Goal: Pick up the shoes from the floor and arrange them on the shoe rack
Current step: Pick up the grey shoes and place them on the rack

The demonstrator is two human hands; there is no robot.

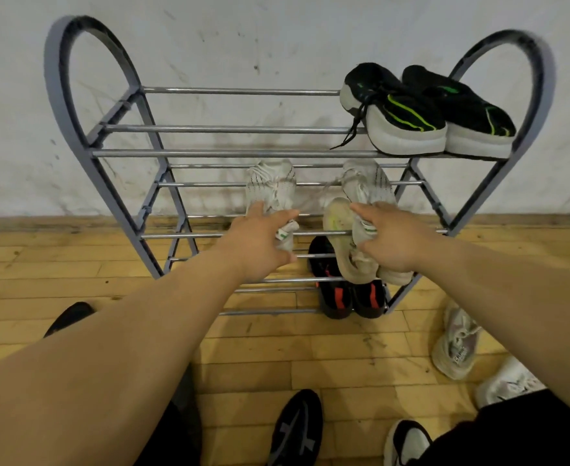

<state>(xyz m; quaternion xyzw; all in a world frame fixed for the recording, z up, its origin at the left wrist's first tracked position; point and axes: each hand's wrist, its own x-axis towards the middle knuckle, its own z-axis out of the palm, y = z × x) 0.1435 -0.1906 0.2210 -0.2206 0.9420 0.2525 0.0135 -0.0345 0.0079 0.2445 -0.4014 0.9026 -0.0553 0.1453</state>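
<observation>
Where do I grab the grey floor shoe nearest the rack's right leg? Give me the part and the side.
Grip the grey shoe at its heel collar, from above on the near side. It seems to stand on its sole, toe toward the rack, heel nearest you, opening up. The right hand is closest but holds a white shoe.

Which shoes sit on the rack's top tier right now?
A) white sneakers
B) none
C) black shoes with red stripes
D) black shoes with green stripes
D: the black shoes with green stripes rest on the top rails of the shoe rack, at its right end; the left hand and right hand hold white shoes lower down.
</observation>
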